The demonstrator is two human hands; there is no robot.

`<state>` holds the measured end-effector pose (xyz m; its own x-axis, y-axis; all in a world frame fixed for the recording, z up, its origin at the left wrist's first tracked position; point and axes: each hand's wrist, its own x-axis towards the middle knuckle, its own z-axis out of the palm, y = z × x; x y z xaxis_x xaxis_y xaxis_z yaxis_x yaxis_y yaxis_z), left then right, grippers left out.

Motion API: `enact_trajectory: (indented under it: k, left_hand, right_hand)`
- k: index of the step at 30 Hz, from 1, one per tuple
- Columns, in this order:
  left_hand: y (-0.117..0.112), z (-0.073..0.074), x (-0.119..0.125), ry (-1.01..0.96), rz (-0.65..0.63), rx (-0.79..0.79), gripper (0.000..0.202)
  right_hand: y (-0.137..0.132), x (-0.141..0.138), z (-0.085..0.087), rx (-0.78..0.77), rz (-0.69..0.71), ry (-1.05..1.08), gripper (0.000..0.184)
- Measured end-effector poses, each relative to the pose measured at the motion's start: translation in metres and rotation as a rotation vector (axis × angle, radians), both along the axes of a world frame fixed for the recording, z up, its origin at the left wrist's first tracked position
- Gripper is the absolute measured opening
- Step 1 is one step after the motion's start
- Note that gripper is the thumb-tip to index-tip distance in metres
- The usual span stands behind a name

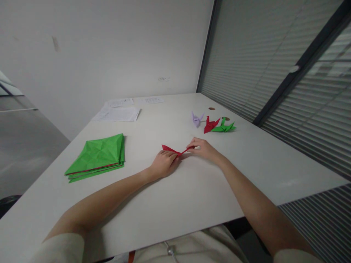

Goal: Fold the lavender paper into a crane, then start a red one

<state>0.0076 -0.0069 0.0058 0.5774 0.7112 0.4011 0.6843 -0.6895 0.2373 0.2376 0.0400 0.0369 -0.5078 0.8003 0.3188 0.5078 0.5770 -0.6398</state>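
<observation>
A partly folded piece of red origami paper (170, 149) lies between my two hands, low over the middle of the white table. My left hand (165, 163) is closed on its near side, and the fingers cover part of the folds. With thumb and fingertips together, my right hand (201, 149) pinches a narrow red strip at the right end of the same paper. Farther back on the right sit three folded paper cranes: a lilac one (196, 119), a red one (210, 125) and a green one (224, 127). The red and green cranes touch or overlap.
A stack of creased green paper (102, 153), with a red sheet edge showing, lies on the left of the table (153, 226). Printed sheets (120, 113) rest at the far left. Two round holes are at the back right, beside the window blinds (246, 65).
</observation>
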Motion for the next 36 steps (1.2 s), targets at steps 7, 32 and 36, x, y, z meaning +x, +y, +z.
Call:
enact_trajectory:
  k: [7, 32, 36]
  left_hand:
    - [-0.002, 0.016, 0.001, -0.490, -0.064, -0.466, 0.046]
    - [-0.004, 0.025, 0.013, -0.851, -0.050, -0.868, 0.046]
    - [-0.002, 0.019, 0.010, -0.793, -0.050, -0.844, 0.048]
  right_hand:
    - [-0.007, -0.015, 0.011, -0.093, -0.098, 0.512, 0.030]
    - [-0.019, -0.032, 0.011, -0.189, -0.262, 0.687, 0.040]
    - [-0.020, -0.035, 0.004, -0.224, -0.262, 0.620, 0.047]
